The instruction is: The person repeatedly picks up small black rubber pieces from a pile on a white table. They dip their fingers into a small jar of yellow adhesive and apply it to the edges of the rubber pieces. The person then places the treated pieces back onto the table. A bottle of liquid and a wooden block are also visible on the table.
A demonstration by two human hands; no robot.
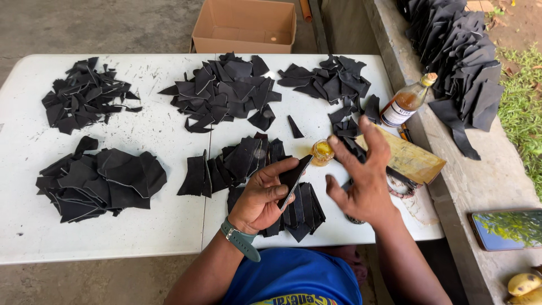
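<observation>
White plastic folding counter [141, 226], scuffed with dark marks, carrying several heaps of cut black leather-like pieces. Behind it, on the concrete floor, an open brown cardboard box [244, 25]. To the right, a grey concrete ledge [485, 181] bearing a tall stack of black cut pieces [460, 53], a flat dark-framed phone with a reflecting screen [505, 229] and, at the lower corner, yellow bananas [525, 285].

Heaps on the counter: a far-left pile of small black scraps [82, 96]; a near-left pile of larger black curved pieces [101, 178]; a far-centre pile of black pointed pieces [226, 90]; a far-right pile of black pieces [330, 79]; and a fanned row of black strips [237, 164] just in front of the hands.

A glass bottle of amber liquid with a cork stopper [407, 101] lies tilted at the counter's right edge, beside a flat yellowish stained board [409, 158].

Left hand [262, 197] (wrist bearing a grey-green watch band [241, 240]): grip clenched on a narrow black tapered leather piece [294, 178], held above the fanned row with its upper end near the jar.

Right hand [364, 178]: grip released, fingers spread and slightly blurred, hovering over the counter just right of the held piece, grasping nothing.

Small round open jar of yellow adhesive-like paste [322, 151], standing on the counter between the two hands' fingertips.
</observation>
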